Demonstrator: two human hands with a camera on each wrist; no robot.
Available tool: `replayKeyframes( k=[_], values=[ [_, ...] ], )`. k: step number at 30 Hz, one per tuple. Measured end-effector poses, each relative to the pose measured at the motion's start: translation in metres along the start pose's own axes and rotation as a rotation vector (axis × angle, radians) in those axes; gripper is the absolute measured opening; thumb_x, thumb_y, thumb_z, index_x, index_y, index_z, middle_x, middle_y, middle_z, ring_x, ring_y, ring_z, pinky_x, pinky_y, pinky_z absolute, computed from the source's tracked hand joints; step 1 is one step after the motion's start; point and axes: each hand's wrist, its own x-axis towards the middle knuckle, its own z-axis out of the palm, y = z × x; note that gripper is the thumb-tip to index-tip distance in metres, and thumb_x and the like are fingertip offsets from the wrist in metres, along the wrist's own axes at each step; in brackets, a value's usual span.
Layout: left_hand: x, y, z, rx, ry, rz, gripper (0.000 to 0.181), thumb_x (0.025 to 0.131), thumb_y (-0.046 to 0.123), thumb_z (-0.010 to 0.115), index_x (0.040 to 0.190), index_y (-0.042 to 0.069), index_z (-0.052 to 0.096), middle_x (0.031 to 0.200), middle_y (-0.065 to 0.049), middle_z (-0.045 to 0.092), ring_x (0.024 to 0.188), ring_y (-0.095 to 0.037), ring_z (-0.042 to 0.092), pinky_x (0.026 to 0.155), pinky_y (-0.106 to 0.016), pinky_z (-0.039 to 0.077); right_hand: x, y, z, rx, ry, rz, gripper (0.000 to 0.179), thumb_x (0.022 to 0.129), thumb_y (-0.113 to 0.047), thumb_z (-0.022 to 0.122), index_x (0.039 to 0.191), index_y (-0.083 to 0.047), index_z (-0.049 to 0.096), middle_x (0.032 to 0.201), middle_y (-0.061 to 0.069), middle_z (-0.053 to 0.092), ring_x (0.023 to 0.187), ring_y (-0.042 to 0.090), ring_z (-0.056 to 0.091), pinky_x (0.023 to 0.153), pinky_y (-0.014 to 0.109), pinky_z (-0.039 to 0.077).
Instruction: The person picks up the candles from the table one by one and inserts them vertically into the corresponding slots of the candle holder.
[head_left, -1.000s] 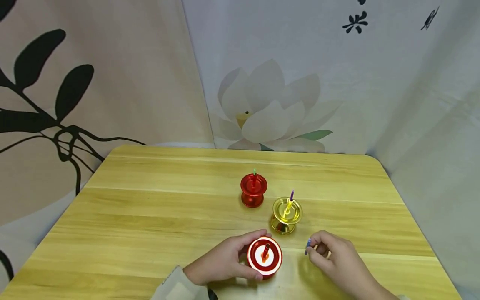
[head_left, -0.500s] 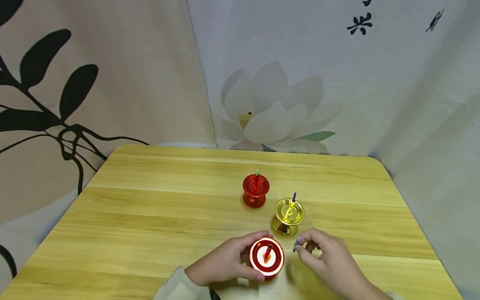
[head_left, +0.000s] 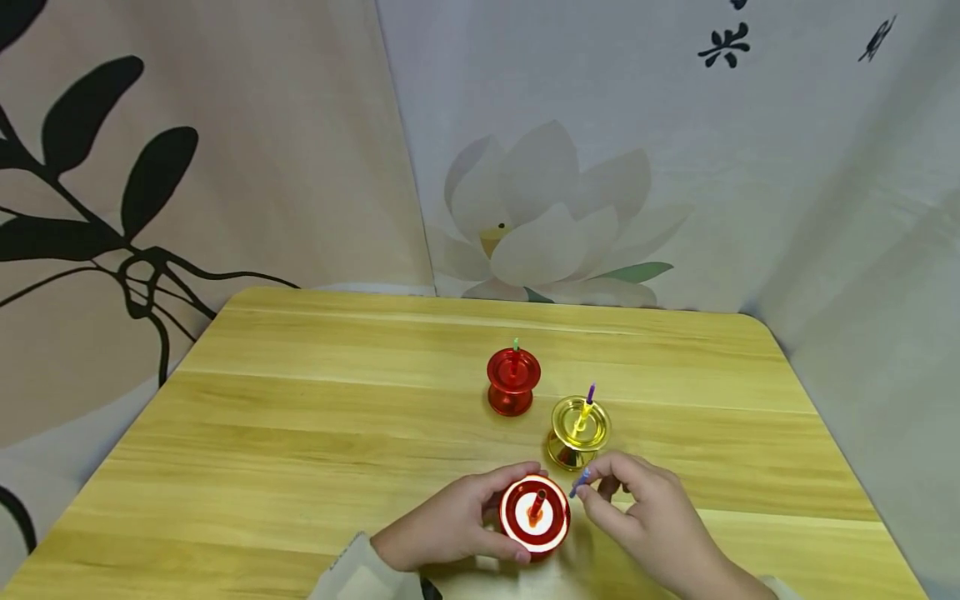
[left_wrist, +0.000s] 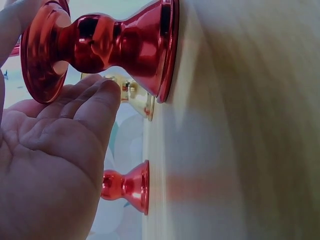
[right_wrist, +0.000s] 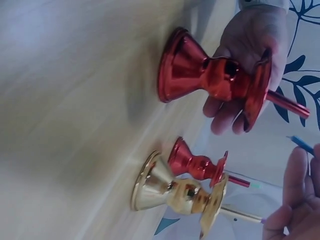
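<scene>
My left hand (head_left: 461, 521) holds a shiny red candlestick (head_left: 556, 514) by its dish, thumb in front and fingers behind. Its hollow upright tube (right_wrist: 290, 104) has nothing visible in it, and its foot stands on the table. A short blue candle (head_left: 579, 483) is pinched between thumb and fingertips of my right hand (head_left: 648, 521), just right of that dish and apart from it. Behind the hands stands a gold candlestick (head_left: 572, 455) with a purple candle (head_left: 591, 393) in its tube. Farther back, a second red candlestick (head_left: 512, 400) carries a green candle (head_left: 516, 343).
All three candlesticks stand close together on a wooden table (head_left: 300, 433). A printed cloth (head_left: 300, 167) with leaves and a pale flower hangs behind the table's far edge. The gold candlestick is right beside my right hand.
My right hand has moved left with the blue candle, from well right of the near red candlestick to just beside its dish. My left hand keeps its hold.
</scene>
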Motion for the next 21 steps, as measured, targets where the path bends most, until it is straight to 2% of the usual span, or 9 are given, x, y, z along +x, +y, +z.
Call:
replayKeyframes(
  k=[11, 17, 21],
  values=[
    [0.001, 0.001, 0.0, 0.0, 0.001, 0.001, 0.081, 0.084, 0.011, 0.083, 0.153, 0.011, 0.041, 0.141, 0.001, 0.057, 0.126, -0.01, 0.056, 0.103, -0.022, 0.048, 0.008, -0.01, 0.003, 0.009, 0.013, 0.002, 0.036, 0.078, 0.002, 0.078, 0.092, -0.028, 0.066, 0.08, -0.021, 0.057, 0.073, -0.001, 0.056, 0.062, 0.017, 0.045],
    [0.0, 0.001, 0.002, -0.002, 0.004, 0.007, 0.08, 0.084, 0.01, 0.083, 0.152, 0.011, 0.042, 0.14, 0.001, 0.058, 0.125, -0.011, 0.057, 0.104, -0.028, 0.049, 0.011, -0.012, 0.006, 0.058, 0.021, -0.027, 0.037, 0.077, 0.005, 0.078, 0.094, -0.026, 0.066, 0.08, -0.019, 0.058, 0.073, 0.001, 0.057, 0.065, 0.015, 0.045],
    [0.001, 0.001, 0.002, 0.003, 0.008, 0.014, 0.079, 0.084, 0.011, 0.083, 0.151, 0.01, 0.043, 0.139, 0.001, 0.058, 0.124, -0.011, 0.058, 0.102, -0.026, 0.049, 0.013, -0.014, 0.008, 0.076, 0.012, -0.028, 0.037, 0.078, 0.005, 0.077, 0.094, -0.027, 0.066, 0.08, -0.02, 0.059, 0.074, 0.001, 0.057, 0.067, 0.016, 0.045]
  ],
)
